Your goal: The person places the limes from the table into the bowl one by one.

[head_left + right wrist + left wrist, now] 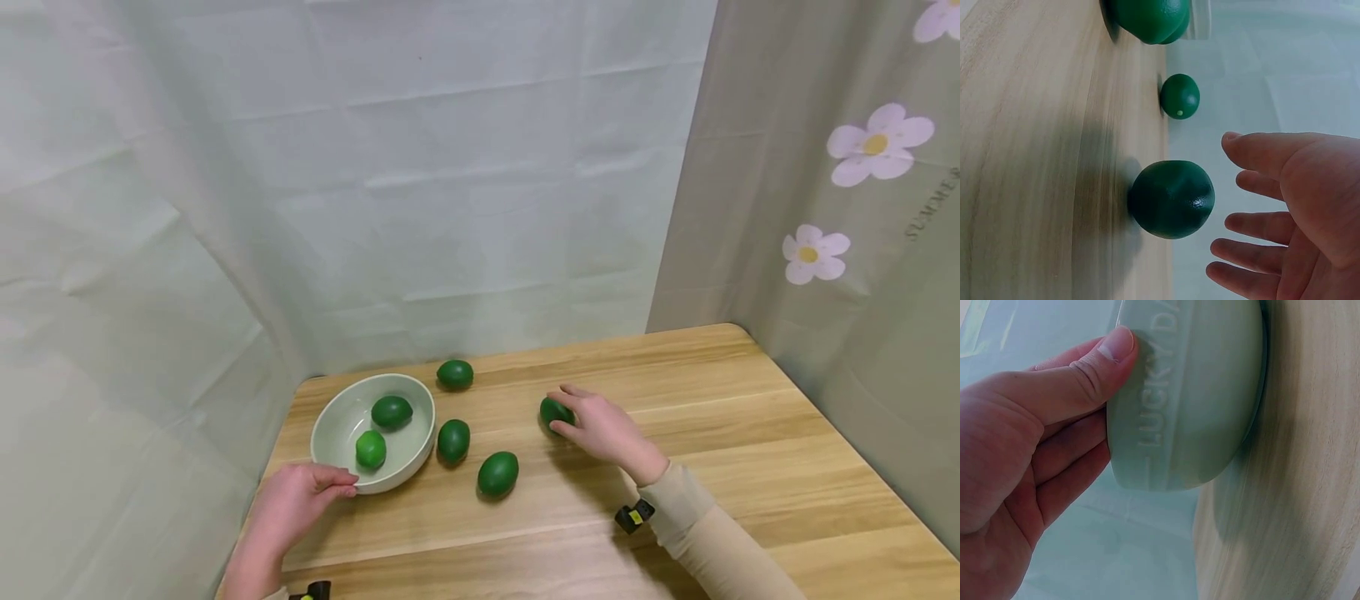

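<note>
With left hand [296, 502], pinches the bowl [339, 432] by its rim; with right hand [606, 427], nearer, fingers extended, hovers just right of the green fruit [552, 414], long axis unclear

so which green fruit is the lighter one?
The front fruit in the bowl, the one nearer the left hand. It's bright green; all five others are dark green.

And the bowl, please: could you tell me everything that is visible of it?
The bowl is round, pale green and smooth, perhaps ceramic. Raised lettering outside reads "LUCKY DA", then is cut off. It stands open side up on the wooden table. The left hand pinches its near rim. Inside lie a darker green fruit and a brighter green one.
</note>
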`<state>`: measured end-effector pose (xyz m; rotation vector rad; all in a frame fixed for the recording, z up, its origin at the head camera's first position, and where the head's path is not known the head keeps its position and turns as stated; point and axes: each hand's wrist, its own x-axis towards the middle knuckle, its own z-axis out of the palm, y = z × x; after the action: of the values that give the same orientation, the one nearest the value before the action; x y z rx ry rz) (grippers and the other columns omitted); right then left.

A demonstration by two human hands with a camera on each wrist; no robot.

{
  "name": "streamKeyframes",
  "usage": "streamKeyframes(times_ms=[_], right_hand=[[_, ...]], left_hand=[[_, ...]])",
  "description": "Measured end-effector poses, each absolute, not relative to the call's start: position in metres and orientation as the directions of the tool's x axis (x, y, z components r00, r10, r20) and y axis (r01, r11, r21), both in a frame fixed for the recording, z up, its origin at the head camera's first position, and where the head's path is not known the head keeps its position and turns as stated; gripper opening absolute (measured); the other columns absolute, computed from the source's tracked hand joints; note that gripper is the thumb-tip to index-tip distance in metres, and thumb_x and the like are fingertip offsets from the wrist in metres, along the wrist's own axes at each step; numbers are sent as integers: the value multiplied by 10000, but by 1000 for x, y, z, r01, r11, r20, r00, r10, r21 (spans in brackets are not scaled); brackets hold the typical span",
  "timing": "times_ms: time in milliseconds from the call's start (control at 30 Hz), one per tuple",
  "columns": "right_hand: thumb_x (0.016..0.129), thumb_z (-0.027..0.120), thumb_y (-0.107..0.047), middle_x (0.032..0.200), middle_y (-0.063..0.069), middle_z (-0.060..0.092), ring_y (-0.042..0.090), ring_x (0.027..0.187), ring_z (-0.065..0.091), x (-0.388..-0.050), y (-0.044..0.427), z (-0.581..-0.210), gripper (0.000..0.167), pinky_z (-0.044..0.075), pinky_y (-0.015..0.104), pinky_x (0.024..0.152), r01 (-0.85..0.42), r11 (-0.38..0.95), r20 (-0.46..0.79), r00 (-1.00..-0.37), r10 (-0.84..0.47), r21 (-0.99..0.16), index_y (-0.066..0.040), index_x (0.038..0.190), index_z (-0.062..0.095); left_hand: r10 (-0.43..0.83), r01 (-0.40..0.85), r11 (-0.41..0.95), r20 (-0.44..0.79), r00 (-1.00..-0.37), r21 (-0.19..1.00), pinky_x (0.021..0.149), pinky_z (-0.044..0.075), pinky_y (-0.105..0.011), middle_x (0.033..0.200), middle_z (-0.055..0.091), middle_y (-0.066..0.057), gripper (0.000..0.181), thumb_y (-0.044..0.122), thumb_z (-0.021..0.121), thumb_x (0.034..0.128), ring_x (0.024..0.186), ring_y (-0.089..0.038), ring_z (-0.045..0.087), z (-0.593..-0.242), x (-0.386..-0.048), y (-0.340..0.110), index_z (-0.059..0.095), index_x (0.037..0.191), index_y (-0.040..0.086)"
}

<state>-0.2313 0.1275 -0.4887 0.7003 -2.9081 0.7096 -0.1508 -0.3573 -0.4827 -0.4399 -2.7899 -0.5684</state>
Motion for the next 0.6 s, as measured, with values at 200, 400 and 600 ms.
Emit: streamKeyframes(times_ms=[200, 400, 600], right_hand=[[1022, 770, -303, 1529, 264, 556, 443, 1322, 614, -231, 126, -488, 523, 537, 590, 1042, -447, 792, 170, -894, -415, -416, -94, 1483, 641], [1014, 781, -284, 1505, 271, 575, 446, 1302, 628, -231, 126, -489, 512, 546, 585, 1032, -461, 792, 182, -887, -424, -400, -98, 1473, 650], [1005, 792, -264, 1493, 280, 582, 448, 1280, 642, -231, 126, -491, 504, 558, 581, 1011, -469, 790, 197, -883, -426, -395, -85, 1458, 660]], left_hand=[[229, 332, 877, 304, -925, 348, 770, 622, -394, 869, 789, 184, 170, 210, 968, 766, 875, -98, 762, -482, -151, -356, 873, 874, 299], [227, 332, 875, 306, -925, 353, 776, 624, -394, 863, 789, 183, 167, 218, 967, 766, 870, -98, 763, -481, -150, -356, 870, 868, 306], [221, 320, 878, 292, -931, 356, 778, 624, -396, 867, 792, 175, 156, 213, 961, 777, 875, -101, 763, -482, -150, -355, 873, 874, 296]])
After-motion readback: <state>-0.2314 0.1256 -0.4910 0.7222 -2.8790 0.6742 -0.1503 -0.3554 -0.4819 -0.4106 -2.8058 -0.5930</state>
